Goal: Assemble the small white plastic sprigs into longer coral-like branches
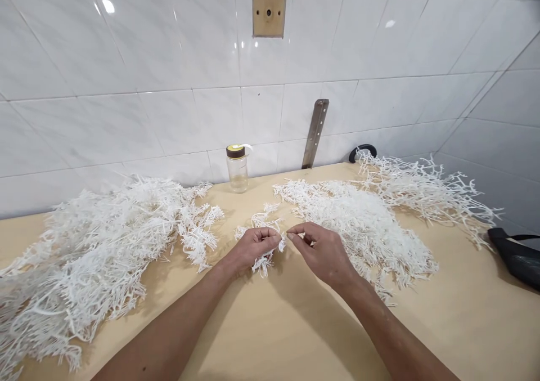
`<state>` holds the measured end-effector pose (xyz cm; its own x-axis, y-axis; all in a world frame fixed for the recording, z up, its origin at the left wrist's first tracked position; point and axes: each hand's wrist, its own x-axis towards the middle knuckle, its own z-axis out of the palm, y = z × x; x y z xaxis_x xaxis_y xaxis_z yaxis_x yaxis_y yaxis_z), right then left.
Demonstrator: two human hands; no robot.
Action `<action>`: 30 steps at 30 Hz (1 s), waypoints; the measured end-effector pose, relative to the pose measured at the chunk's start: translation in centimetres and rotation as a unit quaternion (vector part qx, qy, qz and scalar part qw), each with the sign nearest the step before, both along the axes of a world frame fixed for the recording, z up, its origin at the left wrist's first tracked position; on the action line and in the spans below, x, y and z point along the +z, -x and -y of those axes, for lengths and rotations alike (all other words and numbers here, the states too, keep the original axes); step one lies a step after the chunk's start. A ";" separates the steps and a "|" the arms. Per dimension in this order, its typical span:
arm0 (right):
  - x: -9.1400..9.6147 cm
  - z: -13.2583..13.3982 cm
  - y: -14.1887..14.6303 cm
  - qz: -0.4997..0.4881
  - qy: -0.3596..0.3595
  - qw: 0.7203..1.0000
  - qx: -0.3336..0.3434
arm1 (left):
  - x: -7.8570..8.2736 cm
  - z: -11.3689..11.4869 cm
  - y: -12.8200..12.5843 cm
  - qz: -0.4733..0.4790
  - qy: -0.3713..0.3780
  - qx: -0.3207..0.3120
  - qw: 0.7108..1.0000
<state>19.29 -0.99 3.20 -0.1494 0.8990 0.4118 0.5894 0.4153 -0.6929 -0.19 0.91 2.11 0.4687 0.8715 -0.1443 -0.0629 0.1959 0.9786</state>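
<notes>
My left hand [253, 247] is closed on a white plastic branch [263, 266], whose frilly tips stick out below and beyond the fingers. Just to its right, my right hand [321, 250] has thumb and forefinger pinched together close to the branch's end; whatever lies in that pinch is too small to make out. To the right of my right hand spreads a heap of small white sprigs [363, 218]. A large tangled pile of fuller white branches [113, 240] covers the left side.
Bare forked white stems [430, 192] lie at the back right of the wooden table [253, 336]. A clear bottle with dark lid [238, 170] stands near the tiled wall. A metal bracket [315, 134] leans there. Black objects [514, 257] sit at the right edge.
</notes>
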 end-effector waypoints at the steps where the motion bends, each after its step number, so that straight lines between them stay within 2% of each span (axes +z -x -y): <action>1: -0.1 0.1 0.4 0.000 0.006 1.000 0.008 | -0.1 -0.1 0.0 0.000 -0.001 -0.002 1.000; 9: -0.6 0.1 0.6 0.028 0.010 0.999 0.011 | -0.2 -0.1 -0.2 -0.005 0.012 0.015 1.000; 16: -0.7 0.2 1.0 0.034 0.002 0.999 0.003 | -0.1 -0.1 -0.1 -0.017 0.003 0.005 1.000; 25: -1.0 0.2 1.1 0.029 0.027 0.999 -0.004 | 0.3 0.0 -0.2 -0.059 -0.007 0.012 0.998; 27: -1.3 0.2 1.3 0.042 0.006 0.999 -0.007 | 0.6 0.1 -0.2 -0.064 -0.008 0.008 0.998; 30: -2.0 0.1 1.9 0.085 -0.063 0.994 -0.007 | 0.9 0.2 -0.2 -0.067 -0.017 0.000 0.998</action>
